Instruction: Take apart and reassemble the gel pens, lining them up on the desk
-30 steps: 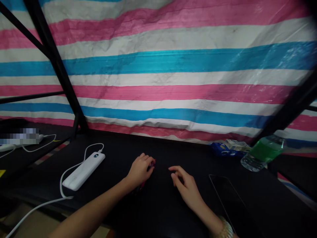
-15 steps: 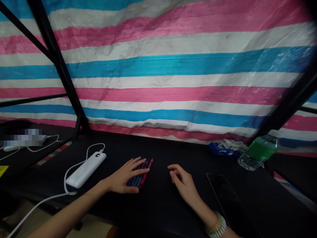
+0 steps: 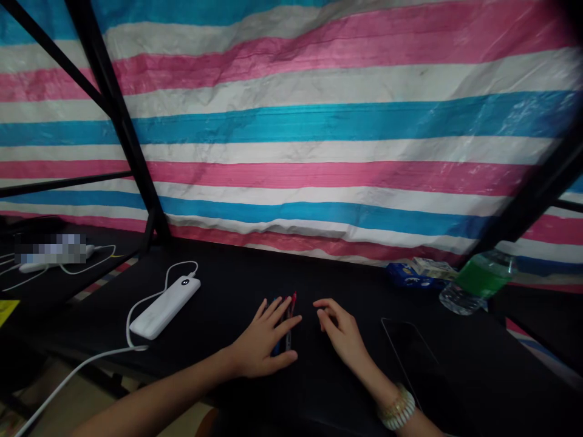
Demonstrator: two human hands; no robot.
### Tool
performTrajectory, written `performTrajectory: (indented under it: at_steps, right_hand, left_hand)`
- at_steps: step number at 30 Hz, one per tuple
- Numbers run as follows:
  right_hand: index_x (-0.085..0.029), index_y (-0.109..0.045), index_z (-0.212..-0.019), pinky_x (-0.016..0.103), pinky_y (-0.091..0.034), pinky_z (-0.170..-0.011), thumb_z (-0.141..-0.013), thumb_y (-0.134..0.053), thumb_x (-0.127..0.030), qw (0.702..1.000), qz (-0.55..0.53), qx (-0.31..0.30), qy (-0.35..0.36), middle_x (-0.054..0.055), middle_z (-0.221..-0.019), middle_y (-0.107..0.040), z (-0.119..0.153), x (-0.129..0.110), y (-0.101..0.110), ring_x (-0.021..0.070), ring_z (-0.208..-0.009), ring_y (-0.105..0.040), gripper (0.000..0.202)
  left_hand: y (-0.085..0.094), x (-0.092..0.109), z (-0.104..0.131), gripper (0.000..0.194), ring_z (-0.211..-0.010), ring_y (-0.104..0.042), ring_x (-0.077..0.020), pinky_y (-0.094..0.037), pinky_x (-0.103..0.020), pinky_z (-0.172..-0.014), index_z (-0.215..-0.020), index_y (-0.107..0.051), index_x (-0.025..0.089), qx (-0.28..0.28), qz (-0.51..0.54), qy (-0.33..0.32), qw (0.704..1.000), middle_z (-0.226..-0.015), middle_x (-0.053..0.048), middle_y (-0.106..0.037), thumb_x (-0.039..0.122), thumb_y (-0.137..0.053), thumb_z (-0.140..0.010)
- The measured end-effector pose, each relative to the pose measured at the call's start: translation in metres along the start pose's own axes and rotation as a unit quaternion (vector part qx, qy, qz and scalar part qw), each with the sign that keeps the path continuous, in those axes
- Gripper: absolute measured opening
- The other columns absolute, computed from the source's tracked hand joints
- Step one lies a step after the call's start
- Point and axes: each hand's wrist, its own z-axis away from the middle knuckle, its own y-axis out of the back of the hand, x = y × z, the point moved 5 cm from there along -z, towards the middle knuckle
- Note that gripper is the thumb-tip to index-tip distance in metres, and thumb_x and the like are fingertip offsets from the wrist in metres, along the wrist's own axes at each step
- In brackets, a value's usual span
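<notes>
Several pens (image 3: 288, 341), with red, blue and grey parts showing, lie on the black table (image 3: 255, 267). Spread flat over them is my left hand (image 3: 266, 340), its palm hiding most of the bundle. Red tips stick out beyond the fingers. To the right of the pens, my right hand (image 3: 341, 334) rests on the table, fingers bent and thumb near the index finger; whether anything is between them cannot be made out. A bracelet is on the right wrist.
A white power bank (image 3: 166, 306) with a cable lies at the left. Beyond my right hand are a dark phone (image 3: 412, 355), a blue packet (image 3: 405, 276) and a bottle with a green label (image 3: 483, 276). Striped sheeting and black frame bars stand behind.
My left hand has moved right over the pens, which now lie farther right and closer to my right hand. My right hand has barely moved. The view has shifted slightly.
</notes>
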Motion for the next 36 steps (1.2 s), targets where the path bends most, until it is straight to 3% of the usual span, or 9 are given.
performTrajectory:
  at_steps: [6,11,16,22,26,30,36]
  right_hand:
    - [-0.018,-0.062,-0.102,0.028,-0.044,-0.060,-0.092,-0.044,-0.035,0.999,0.049,-0.004,0.004,-0.002,-0.062,-0.058,-0.002,0.004,0.001,0.0171,-0.059,-0.058,0.026]
    - [-0.021,-0.063,-0.105,0.036,-0.049,-0.080,-0.091,-0.047,-0.020,0.983,0.155,-0.028,0.092,0.005,-0.091,-0.067,0.000,-0.011,-0.007,0.0214,-0.087,-0.062,0.022]
    - [-0.023,-0.054,-0.126,0.042,-0.044,-0.098,-0.085,-0.045,-0.004,0.951,0.204,-0.122,0.199,0.009,-0.123,-0.061,0.003,-0.026,-0.028,0.0231,-0.117,-0.052,0.046]
    - [-0.022,-0.051,-0.130,0.045,-0.039,-0.103,-0.071,-0.040,0.006,0.928,0.257,-0.180,0.203,0.009,-0.142,-0.048,-0.005,-0.021,-0.036,0.0226,-0.133,-0.038,0.067]
    - [-0.024,-0.054,-0.123,0.039,-0.040,-0.099,-0.068,-0.040,0.009,0.905,0.295,-0.205,0.229,0.007,-0.141,-0.047,-0.012,-0.025,-0.039,0.0205,-0.132,-0.038,0.065]
    - [-0.024,-0.058,-0.116,0.037,-0.041,-0.094,-0.071,-0.045,0.009,0.894,0.315,-0.209,0.242,0.007,-0.128,-0.054,-0.020,-0.028,-0.043,0.0218,-0.122,-0.044,0.058]
    - [-0.021,-0.064,-0.091,0.036,-0.043,-0.086,-0.081,-0.052,0.001,0.895,0.327,-0.187,0.240,0.008,-0.114,-0.054,-0.023,-0.024,-0.043,0.0237,-0.110,-0.047,0.026]
  left_hand:
    - [-0.001,0.001,0.001,0.069,-0.145,-0.015,-0.0400,-0.012,-0.070,-0.109,-0.151,-0.023,0.034,-0.007,0.001,0.012,1.000,-0.161,-0.009,-0.008,0.055,-0.049,-0.090]
    - [0.007,-0.012,0.009,0.068,-0.145,-0.014,-0.0373,-0.013,-0.065,-0.112,-0.151,-0.018,0.037,-0.015,-0.005,0.010,1.000,-0.161,-0.006,-0.012,0.051,-0.048,-0.092]
    - [0.009,-0.016,0.009,0.075,-0.145,-0.014,-0.0371,-0.012,-0.065,-0.112,-0.152,-0.011,0.036,-0.021,-0.022,-0.010,1.000,-0.160,-0.007,-0.015,0.059,-0.046,-0.090]
    - [0.017,-0.024,0.009,0.081,-0.144,-0.015,-0.0408,-0.014,-0.069,-0.108,-0.149,-0.023,0.040,-0.034,-0.030,-0.015,0.999,-0.159,-0.008,-0.020,0.069,-0.054,-0.080]
    - [0.017,-0.027,0.009,0.087,-0.144,-0.016,-0.0412,-0.013,-0.068,-0.109,-0.149,-0.026,0.039,-0.034,-0.034,-0.015,0.999,-0.159,-0.009,-0.021,0.071,-0.059,-0.075]
    - [0.014,-0.026,0.009,0.092,-0.143,-0.016,-0.0432,-0.010,-0.070,-0.108,-0.149,-0.025,0.039,-0.023,-0.030,-0.013,0.999,-0.159,-0.010,-0.019,0.072,-0.062,-0.072]
    - [0.010,-0.021,0.006,0.090,-0.143,-0.012,-0.0466,-0.010,-0.073,-0.106,-0.148,-0.027,0.041,-0.026,-0.029,-0.022,0.999,-0.161,-0.007,-0.014,0.073,-0.062,-0.070]
